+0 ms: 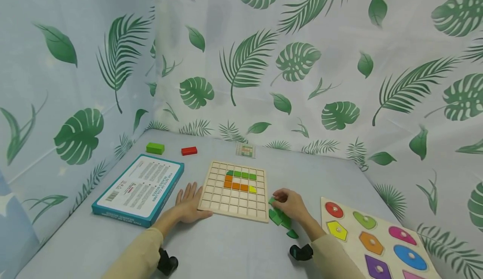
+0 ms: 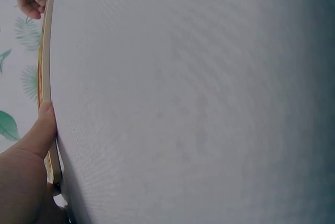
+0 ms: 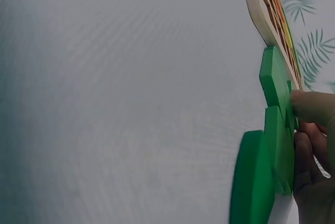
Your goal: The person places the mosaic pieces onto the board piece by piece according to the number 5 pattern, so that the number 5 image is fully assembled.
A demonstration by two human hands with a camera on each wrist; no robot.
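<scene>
A wooden grid board [image 1: 234,207] lies on the table with a row of green tiles [image 1: 244,175], orange tiles [image 1: 235,185] and one yellow tile [image 1: 252,189] in its squares. My left hand [image 1: 190,205] rests with spread fingers at the board's left edge, its thumb against the near corner. Right of the board is a small heap of green pieces [image 1: 276,217], some with curved edges. Over it my right hand [image 1: 289,203] bends its fingers, the thumb touching the heap in the right wrist view. I cannot tell whether it pinches a piece.
A blue-edged flat box [image 1: 141,189] lies at left. Behind it are a green block [image 1: 155,148] and a red block [image 1: 189,151]. A small pattern card [image 1: 245,150] lies beyond the board. A wooden knob puzzle [image 1: 354,235] with coloured shapes is at right, beside my right forearm.
</scene>
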